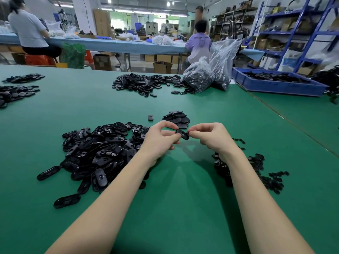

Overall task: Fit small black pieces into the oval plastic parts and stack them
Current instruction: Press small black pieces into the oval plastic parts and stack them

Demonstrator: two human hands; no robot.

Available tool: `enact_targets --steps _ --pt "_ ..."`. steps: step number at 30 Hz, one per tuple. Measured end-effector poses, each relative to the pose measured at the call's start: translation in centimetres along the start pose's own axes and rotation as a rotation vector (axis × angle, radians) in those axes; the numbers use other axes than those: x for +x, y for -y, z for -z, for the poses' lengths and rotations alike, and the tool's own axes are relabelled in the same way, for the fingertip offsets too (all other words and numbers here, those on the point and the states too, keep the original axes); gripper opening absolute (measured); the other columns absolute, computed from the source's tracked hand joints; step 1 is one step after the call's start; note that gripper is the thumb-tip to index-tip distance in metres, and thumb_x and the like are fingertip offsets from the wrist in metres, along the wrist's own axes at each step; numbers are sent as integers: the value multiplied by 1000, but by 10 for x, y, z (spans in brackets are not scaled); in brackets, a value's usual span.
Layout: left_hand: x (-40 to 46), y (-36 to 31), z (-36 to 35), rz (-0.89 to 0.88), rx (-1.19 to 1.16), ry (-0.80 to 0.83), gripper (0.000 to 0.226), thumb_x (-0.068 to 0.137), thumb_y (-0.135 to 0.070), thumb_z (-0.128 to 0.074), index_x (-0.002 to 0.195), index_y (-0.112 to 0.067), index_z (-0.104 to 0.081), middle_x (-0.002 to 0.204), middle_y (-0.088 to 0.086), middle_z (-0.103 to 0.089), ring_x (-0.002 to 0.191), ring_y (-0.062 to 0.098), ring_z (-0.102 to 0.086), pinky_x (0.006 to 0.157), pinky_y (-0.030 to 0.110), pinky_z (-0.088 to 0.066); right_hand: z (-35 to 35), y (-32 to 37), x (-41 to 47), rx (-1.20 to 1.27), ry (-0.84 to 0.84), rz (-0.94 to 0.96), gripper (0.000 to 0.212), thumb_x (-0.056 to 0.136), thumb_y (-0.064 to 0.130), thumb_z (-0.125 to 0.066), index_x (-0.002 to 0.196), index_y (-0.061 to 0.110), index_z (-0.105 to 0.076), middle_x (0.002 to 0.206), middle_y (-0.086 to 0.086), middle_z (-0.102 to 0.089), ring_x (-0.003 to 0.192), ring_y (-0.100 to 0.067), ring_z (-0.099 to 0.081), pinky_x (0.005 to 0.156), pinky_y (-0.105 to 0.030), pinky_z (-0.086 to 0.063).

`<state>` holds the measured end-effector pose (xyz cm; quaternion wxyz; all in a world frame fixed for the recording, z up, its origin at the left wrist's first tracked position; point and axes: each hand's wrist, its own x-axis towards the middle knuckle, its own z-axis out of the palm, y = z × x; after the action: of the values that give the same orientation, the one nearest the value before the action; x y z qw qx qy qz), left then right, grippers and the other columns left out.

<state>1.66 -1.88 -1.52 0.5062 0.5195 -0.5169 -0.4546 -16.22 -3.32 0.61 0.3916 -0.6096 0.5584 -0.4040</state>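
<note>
Both hands pinch one oval plastic part (pixel 182 134) between them, raised just above the green table (pixel 183 208) at its middle. The left hand (pixel 160 139) curls thumb and forefinger round the part's left end; the right hand (pixel 211 137) closes its fingertips on the right end, the other fingers folded under. Whether a small black piece is already between the right fingertips cannot be told, since everything is black and tiny here. Holding the part at both ends likely steadies it so an insert can be pressed home.

Going by size, the table carries the work laid out in reach. The big heap of oval parts (pixel 95 154) lies at near left, just beside the left forearm, apparently the supply for that hand. The scatter of small black pieces (pixel 256 167) lies at near right by the right wrist, handy for that hand. The short stack of finished parts (pixel 176 118) sits just beyond the hands, where a completed part can be set down with little travel. One loose part (pixel 150 117) lies to the left of that stack.

Further heaps, clear bags (pixel 209 74) and a blue tray (pixel 275 83) stand at the far side.
</note>
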Motion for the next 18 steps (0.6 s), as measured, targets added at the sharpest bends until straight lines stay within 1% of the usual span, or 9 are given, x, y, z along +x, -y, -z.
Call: enact_targets --steps 4,7,10,11,14,16,18 --pt "1 -1 1 -10 -4 -8 17 87 -8 -73 99 -16 -64 88 8 -77 72 14 -71 60 23 -54 -1 2 0 33 3 -16 7 83 17 -80 88 22 -79 69 8 -69 42 2 -43 45 -7 -34" --pt "0 0 1 -19 4 1 17 87 -8 -73 100 -16 -64 87 7 -77 72 13 -71 60 23 -54 -1 2 -2 44 17 -24 9 86 15 -76 87 23 -80 69 10 -69 43 -1 -41 45 -8 -35" --pt "0 0 1 -26 19 0 18 87 -8 -73 101 -16 -64 86 7 -77 72 13 -71 61 23 -54 -2 3 -3 51 39 -38 15 89 12 -71 91 24 -81 66 15 -68 45 -4 -40 44 -10 -35" --pt "0 0 2 -26 20 -2 18 87 -8 -73 101 -16 -64 87 7 -77 73 14 -71 60 23 -54 -2 3 -3 60 41 -47 15 89 12 -71 91 23 -80 67 14 -68 46 -6 -40 44 -11 -34" --pt "1 0 3 -27 27 -9 18 87 -9 -73 101 -17 -65 88 7 -77 74 14 -71 60 22 -54 -3 4 -2 73 19 -86 8 83 15 -77 85 23 -76 74 3 -69 47 -9 -45 42 -15 -32" --pt "1 0 3 -32 33 -14 18 87 -10 -74 100 -18 -65 87 6 -78 75 14 -72 61 22 -55 -2 5 -1 98 1 -109 9 79 18 -81 83 22 -74 80 -1 -74 47 -9 -50 44 -17 -32" --pt "1 0 4 -37 44 -19 18 87 -11 -74 100 -19 -65 85 4 -78 77 15 -73 64 24 -57 -2 4 0 148 5 -130 6 80 20 -79 83 23 -75 92 -2 -79 51 -8 -55 48 -19 -33"
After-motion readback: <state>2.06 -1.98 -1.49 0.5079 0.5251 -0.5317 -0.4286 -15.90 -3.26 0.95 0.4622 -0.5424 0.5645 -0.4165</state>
